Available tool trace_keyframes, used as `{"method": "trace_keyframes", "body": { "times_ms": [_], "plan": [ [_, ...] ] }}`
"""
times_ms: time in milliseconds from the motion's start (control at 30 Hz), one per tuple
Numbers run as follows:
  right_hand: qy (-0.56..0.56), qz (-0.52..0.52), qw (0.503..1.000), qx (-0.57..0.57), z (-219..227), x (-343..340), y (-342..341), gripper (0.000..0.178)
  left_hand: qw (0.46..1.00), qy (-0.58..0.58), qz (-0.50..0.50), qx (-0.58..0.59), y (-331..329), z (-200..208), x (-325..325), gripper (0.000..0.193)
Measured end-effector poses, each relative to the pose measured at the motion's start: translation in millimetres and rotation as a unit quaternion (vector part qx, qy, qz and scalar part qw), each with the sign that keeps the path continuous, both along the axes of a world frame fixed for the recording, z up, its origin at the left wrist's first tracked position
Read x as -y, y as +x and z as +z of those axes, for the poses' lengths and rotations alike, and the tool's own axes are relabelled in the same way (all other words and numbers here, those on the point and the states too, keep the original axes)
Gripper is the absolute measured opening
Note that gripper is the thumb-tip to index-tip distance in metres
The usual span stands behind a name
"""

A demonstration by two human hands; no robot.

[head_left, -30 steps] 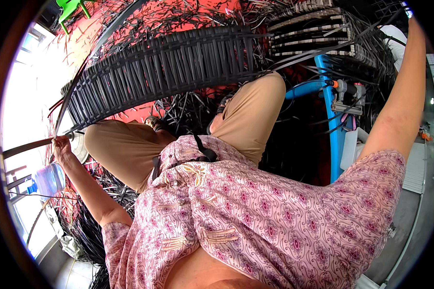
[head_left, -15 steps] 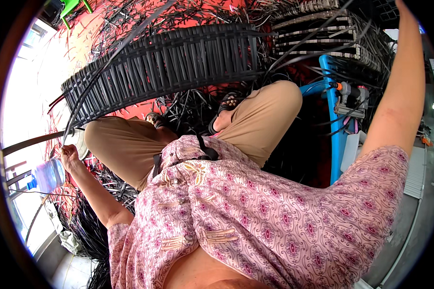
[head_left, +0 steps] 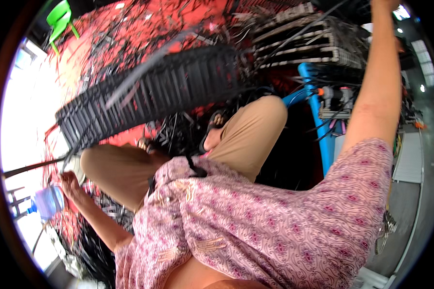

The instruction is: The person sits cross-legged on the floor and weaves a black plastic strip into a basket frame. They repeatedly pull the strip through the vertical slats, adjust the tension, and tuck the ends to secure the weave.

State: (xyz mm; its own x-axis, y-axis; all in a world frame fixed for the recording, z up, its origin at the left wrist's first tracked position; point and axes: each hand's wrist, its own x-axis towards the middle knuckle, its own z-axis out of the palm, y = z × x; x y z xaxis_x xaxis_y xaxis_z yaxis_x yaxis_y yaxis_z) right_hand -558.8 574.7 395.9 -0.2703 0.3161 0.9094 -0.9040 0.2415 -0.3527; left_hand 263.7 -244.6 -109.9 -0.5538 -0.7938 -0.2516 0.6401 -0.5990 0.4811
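Note:
My left hand (head_left: pixel 70 183) is closed by my left knee, its fingers pinched round a dark flat weaving strip (head_left: pixel 73 156). That strip rises toward a black woven panel (head_left: pixel 149 91) lying in front of my feet. A grey length of strip (head_left: pixel 142 72) is smeared by motion across the panel. My right arm stretches far up to the right. Only part of my right hand (head_left: pixel 385 4) shows at the top edge, its fingers out of sight. A thin strip (head_left: pixel 299 34) slants up toward the top edge, left of that hand.
A stack of woven frames (head_left: pixel 294 43) stands beyond a blue plastic stool or frame (head_left: pixel 318 115) with tools beside it. Strip scraps litter the red floor (head_left: pixel 101 33). A green chair (head_left: pixel 60 21) is at far left, a clear water bottle (head_left: pixel 48 202) below my left hand.
The view has shifted, so the panel and my knees sit lower. The long strip has swung and now blurs over the panel. My left hand keeps its pinch; my right arm stays raised.

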Motion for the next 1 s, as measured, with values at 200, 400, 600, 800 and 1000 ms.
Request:
{"method": "trace_keyframes", "body": {
  "times_ms": [200,400,600,800,1000],
  "plan": [
    [0.369,-0.013,0.846,0.385,-121.5,-3.6,32.5,0.016,0.982,-0.106,-0.115,-0.105,12.5,-19.0,6.3,0.027],
    [0.447,-0.022,0.579,0.682,-190.3,-33.8,104.4,0.053,0.999,-0.032,-0.029,-0.032,-69.0,59.4,-87.9,0.021],
    [0.522,0.0,0.69,0.501,-168.7,9.7,135.0,0.04,0.976,-0.214,0.014,0.048,-165.1,158.5,-216.9,0.019],
    [0.351,0.432,0.786,0.268,-115.5,200.2,299.1,0.058,0.953,-0.303,-0.013,0.017,-273.2,254.2,-303.7,0.019],
    [0.325,0.593,0.671,0.305,-154.3,271.8,357.5,0.06,0.884,-0.461,-0.033,0.07,-350.9,335.8,-432.3,0.011]
  ]
}}
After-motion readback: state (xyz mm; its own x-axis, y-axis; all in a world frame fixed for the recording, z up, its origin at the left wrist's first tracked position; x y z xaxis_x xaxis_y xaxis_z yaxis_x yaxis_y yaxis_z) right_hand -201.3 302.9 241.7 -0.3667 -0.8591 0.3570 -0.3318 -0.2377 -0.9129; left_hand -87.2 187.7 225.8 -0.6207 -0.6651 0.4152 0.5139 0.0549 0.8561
